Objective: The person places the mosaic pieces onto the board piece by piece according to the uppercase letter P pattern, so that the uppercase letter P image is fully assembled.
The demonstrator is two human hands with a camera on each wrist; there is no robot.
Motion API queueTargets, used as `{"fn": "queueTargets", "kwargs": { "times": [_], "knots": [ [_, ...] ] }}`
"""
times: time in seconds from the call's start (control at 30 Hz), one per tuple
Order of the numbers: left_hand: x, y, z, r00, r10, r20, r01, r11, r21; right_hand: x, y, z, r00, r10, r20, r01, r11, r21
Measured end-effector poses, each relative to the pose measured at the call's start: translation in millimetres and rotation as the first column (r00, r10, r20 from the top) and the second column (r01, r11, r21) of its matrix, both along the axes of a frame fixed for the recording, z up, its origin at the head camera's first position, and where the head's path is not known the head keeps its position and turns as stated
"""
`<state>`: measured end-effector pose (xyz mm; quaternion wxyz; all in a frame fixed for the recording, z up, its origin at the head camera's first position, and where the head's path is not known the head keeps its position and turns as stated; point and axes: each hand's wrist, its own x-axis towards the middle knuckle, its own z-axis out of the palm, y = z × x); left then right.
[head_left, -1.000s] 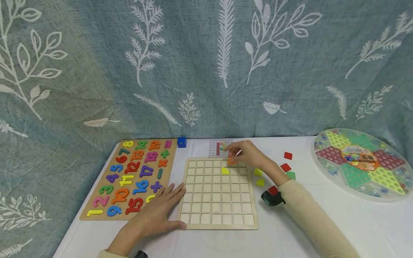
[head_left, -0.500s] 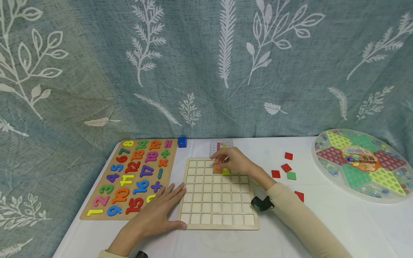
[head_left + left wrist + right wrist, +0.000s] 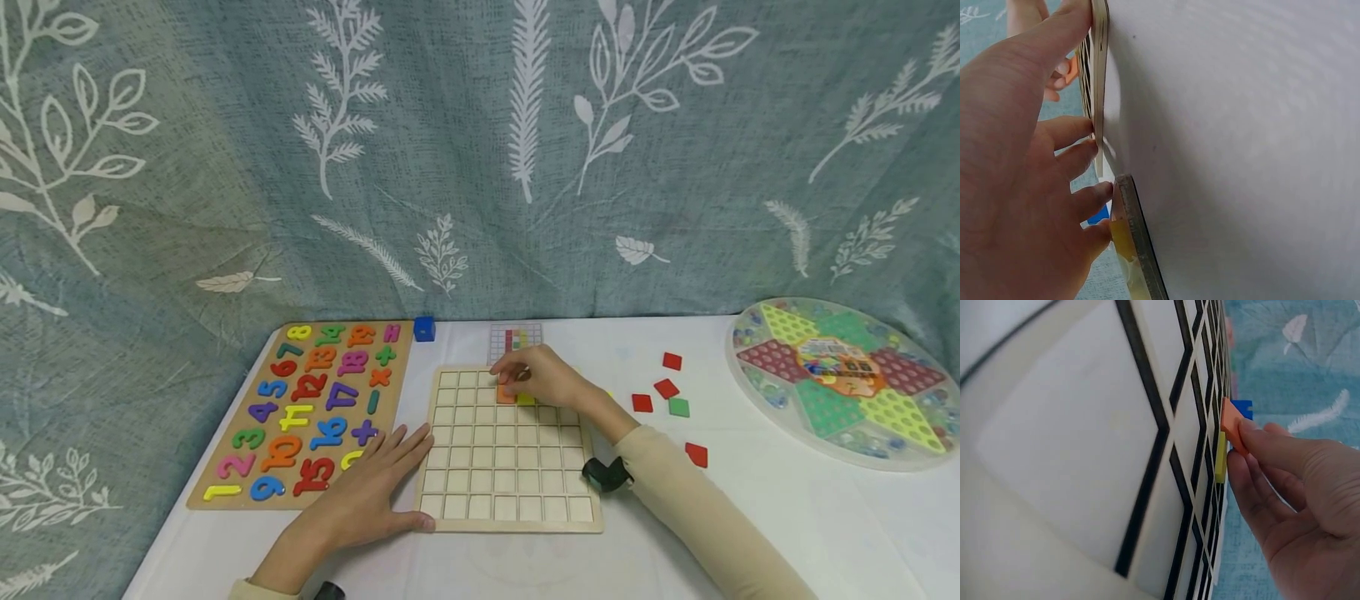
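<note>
A wooden grid board [image 3: 517,527] lies flat in front of me. My right hand [image 3: 549,377] pinches a small orange tile [image 3: 506,395] between thumb and fingers, over a square near the board's far edge. In the right wrist view the orange tile [image 3: 1232,425] tilts up from the board, beside a yellow tile [image 3: 1220,459] that sits in a square. My left hand [image 3: 367,498] is spread with straight fingers, thumb and fingertips at the board's left edge. The left wrist view shows some of its fingertips against the board's side [image 3: 1104,75].
A printed pattern card [image 3: 497,343] lies behind the board, with a blue block [image 3: 424,329] to its left. The number puzzle [image 3: 405,354] is at the left, partly under my left hand. Several red tiles [image 3: 672,361] and a green tile [image 3: 678,407] lie right, before a round marble game [image 3: 840,375].
My right hand has moved left with the orange tile, from the yellow tile's right side to its left, and is nearly still since half a second ago. The left hand stays put.
</note>
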<state>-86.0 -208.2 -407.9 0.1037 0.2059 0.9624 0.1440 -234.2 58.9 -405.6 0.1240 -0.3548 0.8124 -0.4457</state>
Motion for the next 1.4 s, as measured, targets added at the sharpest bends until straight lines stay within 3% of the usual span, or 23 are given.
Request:
{"fn": "queueTargets", "kwargs": {
  "times": [0.13,0.47,0.77,1.0,1.17,1.4],
  "knots": [
    [-0.3,0,-0.1,1.0,-0.003,-0.001,0.003,1.0,0.0,-1.3,-1,-3.7,1.0,0.011,0.01,-0.011,1.0,0.007],
    [-0.1,0,-0.3,1.0,-0.002,-0.002,0.002,1.0,0.003,1.0,-3,-0.6,0.998,0.014,-0.065,-0.008,0.996,0.083],
    [-0.1,0,-0.2,1.0,-0.002,-0.001,0.002,1.0,0.007,0.3,-4,-0.9,0.998,0.011,-0.055,-0.006,0.996,0.092],
    [0.4,-1,0.5,1.0,-0.009,-0.003,0.009,1.0,0.012,-0.7,-2,2.1,0.994,-0.003,-0.107,0.013,0.996,0.091],
    [0.4,-1,0.7,1.0,-0.009,0.0,0.009,1.0,0.01,-4.2,8,6.1,0.989,-0.024,-0.147,0.039,0.995,0.096],
    [-0.3,-1,0.9,1.0,-0.005,0.009,0.005,1.0,0.0,-12.5,37,16.8,0.987,-0.096,-0.127,0.109,0.989,0.099]
  ]
}}
